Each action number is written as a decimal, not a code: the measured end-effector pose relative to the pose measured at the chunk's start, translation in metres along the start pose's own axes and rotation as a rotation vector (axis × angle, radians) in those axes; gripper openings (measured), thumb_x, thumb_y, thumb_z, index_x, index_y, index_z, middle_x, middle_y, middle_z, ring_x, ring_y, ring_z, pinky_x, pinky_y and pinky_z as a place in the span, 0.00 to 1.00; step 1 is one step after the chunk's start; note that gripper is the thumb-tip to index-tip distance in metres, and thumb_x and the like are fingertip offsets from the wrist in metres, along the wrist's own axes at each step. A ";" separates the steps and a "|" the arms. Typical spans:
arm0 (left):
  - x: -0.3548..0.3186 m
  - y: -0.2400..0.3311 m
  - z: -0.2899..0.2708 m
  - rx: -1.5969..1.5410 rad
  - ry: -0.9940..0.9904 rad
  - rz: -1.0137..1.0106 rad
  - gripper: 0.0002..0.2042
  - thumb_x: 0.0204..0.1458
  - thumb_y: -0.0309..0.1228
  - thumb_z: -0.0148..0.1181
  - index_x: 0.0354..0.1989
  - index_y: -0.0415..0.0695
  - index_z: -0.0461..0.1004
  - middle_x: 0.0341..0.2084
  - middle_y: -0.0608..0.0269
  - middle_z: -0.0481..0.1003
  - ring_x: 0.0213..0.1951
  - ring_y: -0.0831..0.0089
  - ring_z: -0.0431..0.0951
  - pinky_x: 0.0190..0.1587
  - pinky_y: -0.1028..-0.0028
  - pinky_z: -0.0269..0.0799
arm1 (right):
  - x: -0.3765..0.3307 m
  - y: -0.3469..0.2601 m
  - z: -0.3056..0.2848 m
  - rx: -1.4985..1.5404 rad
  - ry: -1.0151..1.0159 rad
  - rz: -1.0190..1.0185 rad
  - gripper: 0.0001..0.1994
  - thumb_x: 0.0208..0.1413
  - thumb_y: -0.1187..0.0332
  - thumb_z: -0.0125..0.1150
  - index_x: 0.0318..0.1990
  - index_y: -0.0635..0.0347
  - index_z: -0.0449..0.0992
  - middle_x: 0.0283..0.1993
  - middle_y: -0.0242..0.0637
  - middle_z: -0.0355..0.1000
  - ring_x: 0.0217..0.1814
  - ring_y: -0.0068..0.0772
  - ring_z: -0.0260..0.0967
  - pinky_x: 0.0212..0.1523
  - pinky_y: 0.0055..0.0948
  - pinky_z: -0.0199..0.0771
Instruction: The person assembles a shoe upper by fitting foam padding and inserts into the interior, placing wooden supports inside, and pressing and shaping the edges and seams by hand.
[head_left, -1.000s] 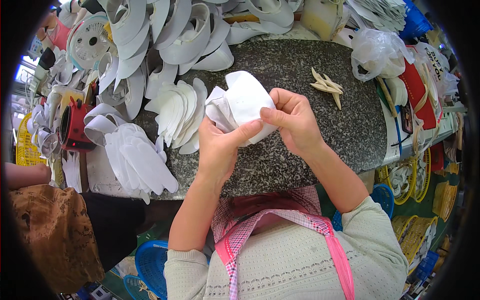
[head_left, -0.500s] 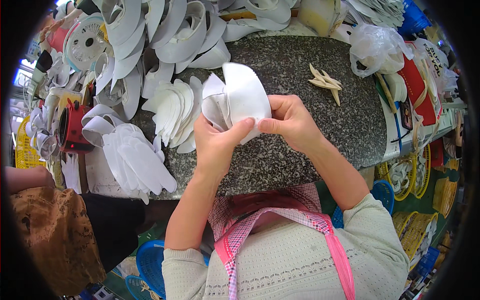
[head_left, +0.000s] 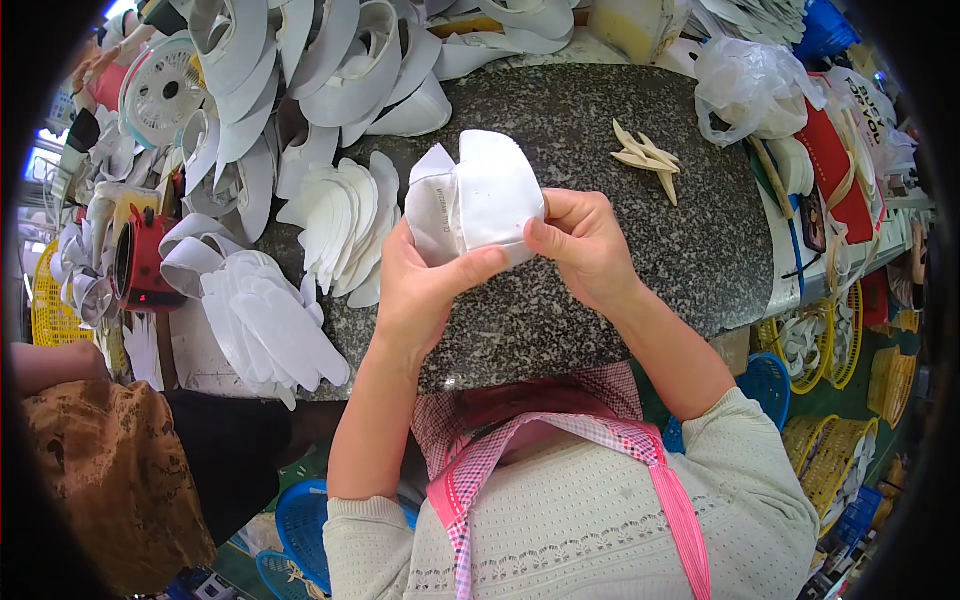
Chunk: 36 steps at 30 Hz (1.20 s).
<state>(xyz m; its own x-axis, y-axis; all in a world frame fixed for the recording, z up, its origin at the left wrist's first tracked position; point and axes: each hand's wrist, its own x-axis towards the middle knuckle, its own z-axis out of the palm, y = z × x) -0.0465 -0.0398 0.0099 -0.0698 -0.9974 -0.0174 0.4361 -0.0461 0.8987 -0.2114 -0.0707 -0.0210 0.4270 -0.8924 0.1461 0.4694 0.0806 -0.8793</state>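
In front of me, above the dark speckled stone tabletop (head_left: 690, 260), I hold a white shoe upper (head_left: 498, 190), a curved piece with a seam and small print on its inner side. My left hand (head_left: 425, 285) is closed on its left and lower side, the thumb lying across the bottom edge. On the other side, my right hand (head_left: 583, 245) pinches the right edge between thumb and bent fingers. A fanned stack of white cut pieces (head_left: 345, 225) lies left of my hands. Nearer to me is a pile of long white pieces (head_left: 265, 320).
Many curved white uppers (head_left: 355, 85) are heaped at the back left, near a white fan (head_left: 165, 90) and a red device (head_left: 150, 260). Cream pointed strips (head_left: 645, 158) lie right of centre. A plastic bag (head_left: 750, 90) sits at the back right. Another person's arm (head_left: 60, 370) shows at left.
The upper has turned in my hands, so its printed inner side shows more and its bottom edge is tucked up. My right thumb has shifted slightly up and right along the edge.
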 end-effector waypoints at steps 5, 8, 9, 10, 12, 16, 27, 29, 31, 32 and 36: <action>0.002 0.003 0.001 0.012 -0.018 -0.066 0.26 0.37 0.22 0.67 0.47 0.34 0.65 0.38 0.58 0.73 0.39 0.71 0.75 0.45 0.70 0.71 | 0.000 -0.012 0.007 -0.077 -0.025 0.045 0.14 0.48 0.67 0.65 0.38 0.70 0.74 0.35 0.35 0.74 0.37 0.19 0.70 0.39 0.20 0.70; 0.000 -0.006 0.008 -0.126 0.001 -0.088 0.25 0.37 0.22 0.66 0.47 0.34 0.66 0.38 0.58 0.74 0.39 0.70 0.76 0.46 0.70 0.71 | 0.000 -0.015 0.002 0.107 -0.068 0.054 0.16 0.45 0.70 0.66 0.40 0.71 0.74 0.36 0.36 0.74 0.37 0.22 0.71 0.40 0.22 0.71; 0.000 -0.008 0.012 -0.196 -0.016 -0.080 0.25 0.37 0.22 0.65 0.48 0.34 0.66 0.38 0.57 0.74 0.40 0.69 0.76 0.46 0.70 0.71 | 0.001 -0.015 0.000 0.106 -0.062 0.050 0.16 0.45 0.70 0.66 0.40 0.71 0.74 0.36 0.36 0.74 0.37 0.22 0.71 0.40 0.22 0.71; -0.001 -0.009 0.016 -0.266 -0.034 -0.072 0.25 0.37 0.22 0.65 0.48 0.34 0.66 0.39 0.57 0.74 0.40 0.69 0.76 0.46 0.70 0.71 | 0.002 -0.013 -0.002 0.243 -0.090 0.092 0.16 0.45 0.71 0.66 0.41 0.71 0.73 0.37 0.37 0.74 0.37 0.23 0.71 0.40 0.23 0.71; 0.001 -0.017 0.014 -0.299 -0.054 -0.063 0.26 0.38 0.23 0.65 0.49 0.34 0.65 0.39 0.57 0.73 0.41 0.68 0.75 0.46 0.70 0.70 | 0.003 -0.008 -0.005 0.374 -0.109 0.121 0.17 0.44 0.71 0.66 0.42 0.71 0.73 0.38 0.37 0.74 0.36 0.23 0.72 0.40 0.24 0.71; 0.013 -0.023 -0.010 -0.279 -0.128 -0.135 0.28 0.39 0.26 0.65 0.50 0.33 0.64 0.43 0.56 0.72 0.44 0.68 0.74 0.48 0.70 0.70 | -0.002 -0.007 -0.016 0.328 -0.048 0.143 0.15 0.44 0.73 0.65 0.40 0.71 0.75 0.35 0.37 0.75 0.34 0.22 0.72 0.39 0.23 0.71; 0.051 0.019 -0.008 0.420 -0.266 -0.058 0.19 0.32 0.22 0.71 0.37 0.35 0.74 0.31 0.60 0.77 0.34 0.75 0.77 0.40 0.75 0.72 | -0.020 -0.038 -0.106 -1.284 0.399 -0.567 0.13 0.40 0.70 0.64 0.37 0.59 0.75 0.36 0.37 0.71 0.43 0.40 0.65 0.46 0.34 0.64; 0.062 0.006 -0.010 0.498 -0.345 -0.013 0.16 0.33 0.19 0.69 0.34 0.35 0.76 0.30 0.62 0.78 0.33 0.77 0.77 0.38 0.76 0.71 | -0.022 -0.048 -0.131 -1.428 0.524 -0.464 0.12 0.41 0.70 0.63 0.36 0.59 0.75 0.34 0.37 0.71 0.42 0.42 0.65 0.44 0.33 0.65; 0.068 -0.003 -0.011 0.557 -0.375 0.030 0.14 0.33 0.18 0.68 0.33 0.36 0.77 0.29 0.64 0.78 0.32 0.79 0.76 0.37 0.77 0.71 | -0.007 -0.057 -0.140 -1.471 0.488 -0.383 0.11 0.42 0.70 0.62 0.35 0.59 0.75 0.33 0.38 0.71 0.42 0.41 0.66 0.44 0.34 0.66; 0.073 -0.008 -0.011 0.567 -0.374 0.002 0.14 0.34 0.18 0.68 0.33 0.36 0.77 0.29 0.64 0.78 0.32 0.79 0.76 0.37 0.77 0.71 | 0.000 -0.062 -0.145 -1.521 0.461 -0.302 0.10 0.43 0.69 0.61 0.35 0.59 0.75 0.33 0.38 0.71 0.42 0.40 0.67 0.43 0.34 0.67; 0.073 -0.023 -0.023 0.584 -0.349 -0.145 0.15 0.33 0.20 0.69 0.34 0.37 0.76 0.28 0.67 0.78 0.31 0.81 0.75 0.37 0.78 0.70 | 0.029 -0.065 -0.162 -1.613 0.286 -0.024 0.10 0.45 0.64 0.59 0.35 0.55 0.78 0.33 0.37 0.72 0.38 0.38 0.71 0.40 0.36 0.70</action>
<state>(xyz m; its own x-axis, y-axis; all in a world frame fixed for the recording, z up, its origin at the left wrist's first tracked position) -0.0405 -0.1127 -0.0218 -0.4176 -0.9030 -0.1011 -0.1471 -0.0426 0.9882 -0.3549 -0.1733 -0.0325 0.1975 -0.9496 0.2435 -0.8496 -0.2897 -0.4408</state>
